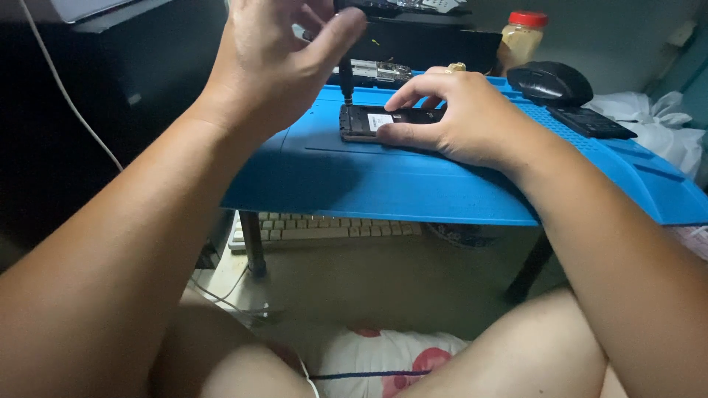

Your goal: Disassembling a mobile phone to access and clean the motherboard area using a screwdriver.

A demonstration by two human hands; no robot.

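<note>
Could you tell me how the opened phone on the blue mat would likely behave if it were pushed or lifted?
The opened phone lies flat, so it would probably slide rather than tip or roll. It looks thin and rigid, likely light. With its insides exposed, it seems fragile; the right hand presses on it.

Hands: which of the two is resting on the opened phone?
The right hand: it lies flat on the opened phone on the blue mat. The left hand is raised above, touching neither.
</note>
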